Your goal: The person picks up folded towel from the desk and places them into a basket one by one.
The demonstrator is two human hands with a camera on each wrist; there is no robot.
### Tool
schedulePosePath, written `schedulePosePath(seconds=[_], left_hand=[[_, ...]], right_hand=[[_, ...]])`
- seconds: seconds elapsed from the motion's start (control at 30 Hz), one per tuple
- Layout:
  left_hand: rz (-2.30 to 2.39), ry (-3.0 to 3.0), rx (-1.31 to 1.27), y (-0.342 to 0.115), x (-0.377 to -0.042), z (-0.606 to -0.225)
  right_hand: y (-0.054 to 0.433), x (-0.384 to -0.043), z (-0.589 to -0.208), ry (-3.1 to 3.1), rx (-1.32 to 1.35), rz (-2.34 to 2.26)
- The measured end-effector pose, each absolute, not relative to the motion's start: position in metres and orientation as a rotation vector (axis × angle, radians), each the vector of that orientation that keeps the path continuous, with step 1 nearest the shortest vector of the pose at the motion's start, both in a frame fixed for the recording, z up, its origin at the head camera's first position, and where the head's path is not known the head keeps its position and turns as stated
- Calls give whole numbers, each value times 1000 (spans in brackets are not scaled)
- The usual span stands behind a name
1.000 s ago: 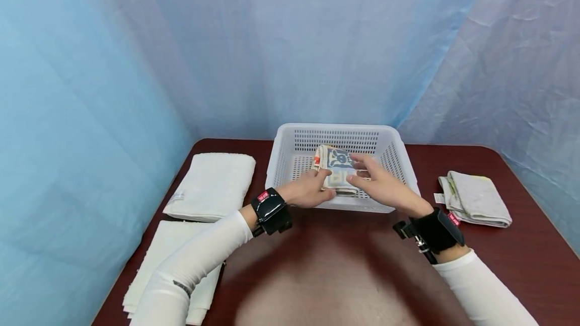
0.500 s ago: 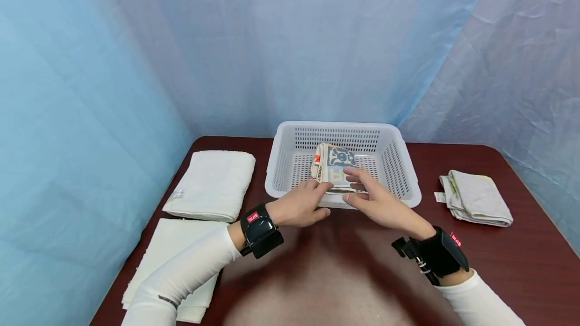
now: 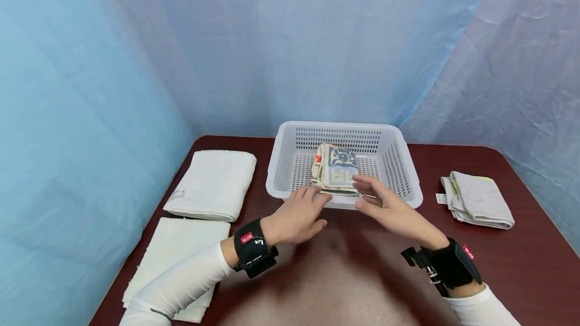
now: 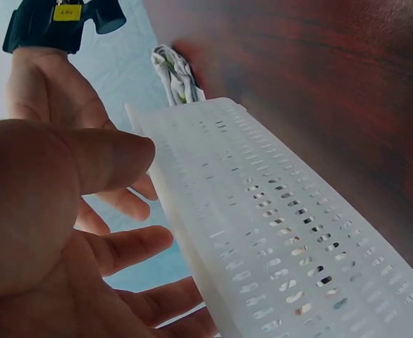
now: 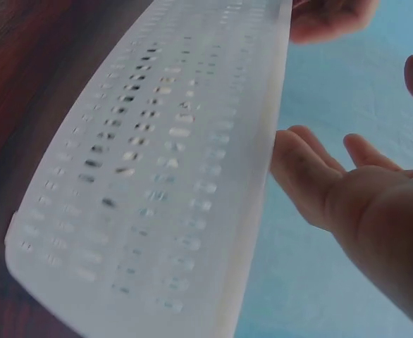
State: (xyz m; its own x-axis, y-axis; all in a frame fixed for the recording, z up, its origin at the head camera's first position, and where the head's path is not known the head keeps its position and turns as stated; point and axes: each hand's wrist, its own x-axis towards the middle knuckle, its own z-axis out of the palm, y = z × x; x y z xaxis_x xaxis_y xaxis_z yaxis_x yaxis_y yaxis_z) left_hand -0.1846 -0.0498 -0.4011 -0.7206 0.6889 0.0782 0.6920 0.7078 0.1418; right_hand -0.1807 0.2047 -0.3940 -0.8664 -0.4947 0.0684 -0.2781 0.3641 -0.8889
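A folded patterned towel [image 3: 341,166], cream with a blue bear figure and red marks, lies inside the white plastic basket [image 3: 408,165]. My left hand [image 3: 296,215] is over the basket's front rim at its left half, fingers extended and thumb apart, holding nothing. To its right, my right hand [image 3: 391,210] hovers at the front rim with loosely bent fingers, also holding nothing. Seen from the left wrist, the fingers [image 4: 139,250] spread beside the rim. In the right wrist view the perforated basket wall [image 5: 143,155] stands next to the relaxed fingers.
Two folded white towels, one farther back [image 3: 215,182] and one nearer [image 3: 169,248], lie on the left of the dark red table [image 3: 326,275]. A folded greyish towel [image 3: 480,197] with a tag lies at the right. Blue cloth [image 3: 335,44] hangs behind.
My left hand has left the patterned towel and drawn back toward the front rim. The right hand has also pulled back from the towel, which stays in the basket.
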Motion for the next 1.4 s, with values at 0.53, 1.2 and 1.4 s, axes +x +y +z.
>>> schedulePosePath(seconds=[0.53,1.2,1.4], left_hand=[[-124,-2777,-1201,-57,-171,-410],[21,-2728,-1258,-61,-174,-412],[11,-2721,-1270,-61,-174,-413]], right_hand=[[253,-178,-396,2562,-561,-1582],[300,-182,-409,2517,-473,-1927],[309,-183,-412,2357,-453,-2115]])
